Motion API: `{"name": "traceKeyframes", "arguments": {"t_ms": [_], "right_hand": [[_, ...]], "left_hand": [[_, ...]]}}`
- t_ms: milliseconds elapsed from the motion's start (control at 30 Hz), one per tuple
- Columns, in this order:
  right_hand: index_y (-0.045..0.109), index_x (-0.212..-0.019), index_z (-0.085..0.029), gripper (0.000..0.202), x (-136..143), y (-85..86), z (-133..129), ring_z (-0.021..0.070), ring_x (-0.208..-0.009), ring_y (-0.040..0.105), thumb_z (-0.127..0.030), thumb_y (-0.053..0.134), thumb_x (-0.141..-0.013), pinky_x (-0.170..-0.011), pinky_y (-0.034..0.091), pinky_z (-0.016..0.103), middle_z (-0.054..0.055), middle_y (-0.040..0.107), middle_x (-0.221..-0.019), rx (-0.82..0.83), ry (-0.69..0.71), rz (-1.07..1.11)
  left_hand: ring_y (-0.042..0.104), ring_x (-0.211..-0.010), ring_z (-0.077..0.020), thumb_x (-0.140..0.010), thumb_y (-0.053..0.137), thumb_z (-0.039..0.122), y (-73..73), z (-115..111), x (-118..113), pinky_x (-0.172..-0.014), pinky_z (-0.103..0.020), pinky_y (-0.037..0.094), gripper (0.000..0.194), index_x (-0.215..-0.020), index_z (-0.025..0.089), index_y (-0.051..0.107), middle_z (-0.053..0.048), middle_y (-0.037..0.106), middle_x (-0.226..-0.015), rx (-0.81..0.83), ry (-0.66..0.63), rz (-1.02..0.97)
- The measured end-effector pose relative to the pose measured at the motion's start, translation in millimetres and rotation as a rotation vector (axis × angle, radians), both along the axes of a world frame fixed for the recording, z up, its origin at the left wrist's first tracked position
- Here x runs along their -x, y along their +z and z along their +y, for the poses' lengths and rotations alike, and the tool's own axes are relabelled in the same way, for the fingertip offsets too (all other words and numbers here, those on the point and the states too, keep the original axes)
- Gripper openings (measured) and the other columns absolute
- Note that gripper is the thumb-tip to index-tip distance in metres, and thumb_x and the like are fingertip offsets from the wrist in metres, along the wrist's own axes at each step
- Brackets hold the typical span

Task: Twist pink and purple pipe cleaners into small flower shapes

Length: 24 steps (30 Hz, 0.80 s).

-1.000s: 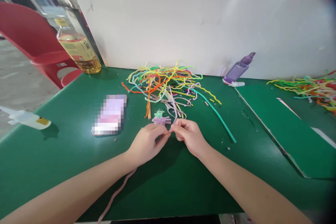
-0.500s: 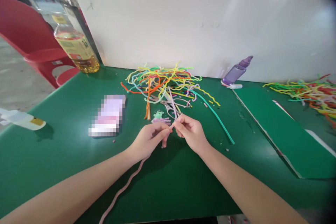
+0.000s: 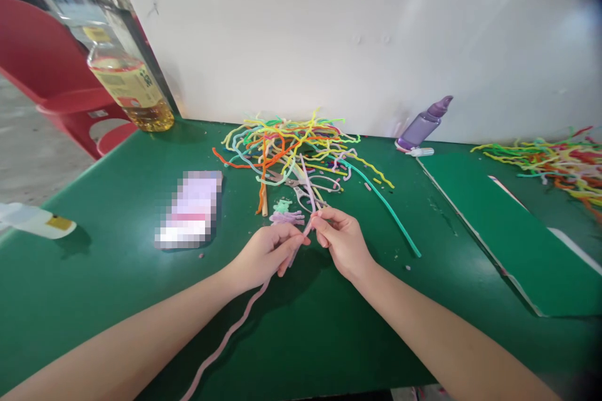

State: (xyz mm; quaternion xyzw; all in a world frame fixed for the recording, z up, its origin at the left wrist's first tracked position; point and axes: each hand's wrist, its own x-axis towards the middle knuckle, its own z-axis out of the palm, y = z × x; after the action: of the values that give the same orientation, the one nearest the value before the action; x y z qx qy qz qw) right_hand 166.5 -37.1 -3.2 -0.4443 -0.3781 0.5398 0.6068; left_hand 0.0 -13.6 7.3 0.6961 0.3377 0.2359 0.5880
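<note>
My left hand is pinched on a pink pipe cleaner, whose long tail runs down past the wrist to the table's front edge. Close beside it, my right hand has thumb and forefinger closed on a lilac pipe cleaner where it meets the pink one. The lilac end points up and away from me. Just beyond the fingers lie scissors, a bundle of short lilac pieces and a small mint-green piece. The exact crossing between my fingertips is partly hidden.
A tangled heap of coloured pipe cleaners lies behind the scissors, another heap far right. A phone and white bottle are left; an oil bottle, purple glue bottle and green board surround the workspace.
My fingertips have drawn slightly apart, and more of the pipe cleaner shows between them. The left hand has turned a little, its lower fingers now curled further left. The view has shifted slightly.
</note>
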Motion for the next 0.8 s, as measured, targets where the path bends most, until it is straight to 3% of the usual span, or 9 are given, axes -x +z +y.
{"name": "traceKeyframes", "arguments": {"t_ms": [167, 400, 800], "right_hand": [[0.067, -0.076, -0.019, 0.013, 0.1, 4.4, -1.0, 0.0073, -0.043, 0.050, -0.031, 0.071, -0.070, -0.041, 0.037, 0.020, -0.003, 0.058, -0.051, 0.033, 0.045, 0.037], [0.065, -0.081, -0.017, 0.021, -1.9, 8.6, -2.0, 0.0086, -0.044, 0.057, -0.037, 0.064, -0.075, -0.043, 0.043, 0.021, 0.003, 0.067, -0.070, 0.071, 0.063, -0.111], [0.070, -0.083, -0.018, 0.020, -3.9, 7.7, 0.5, 0.0121, -0.062, 0.062, -0.036, 0.065, -0.075, -0.049, 0.046, 0.021, 0.005, 0.067, -0.078, 0.059, 0.066, -0.062]], "left_hand": [[0.042, -0.039, -0.0076, -0.090, 0.042, 0.037, 0.9, -0.7, 0.2, -0.049, -0.020, 0.036, 0.027, -0.075, 0.017, 0.054, 0.008, 0.048, -0.041, -0.027, 0.024, -0.003], [0.044, -0.039, -0.0079, -0.089, 0.045, 0.038, 1.2, -1.8, 1.0, -0.045, -0.019, 0.034, 0.026, -0.078, 0.016, 0.055, 0.007, 0.049, -0.043, 0.013, 0.065, 0.019], [0.045, -0.041, -0.0073, -0.089, 0.044, 0.037, 0.3, -0.9, 1.3, -0.045, -0.018, 0.035, 0.025, -0.084, 0.016, 0.057, 0.007, 0.050, -0.045, 0.016, 0.087, 0.015]]}}
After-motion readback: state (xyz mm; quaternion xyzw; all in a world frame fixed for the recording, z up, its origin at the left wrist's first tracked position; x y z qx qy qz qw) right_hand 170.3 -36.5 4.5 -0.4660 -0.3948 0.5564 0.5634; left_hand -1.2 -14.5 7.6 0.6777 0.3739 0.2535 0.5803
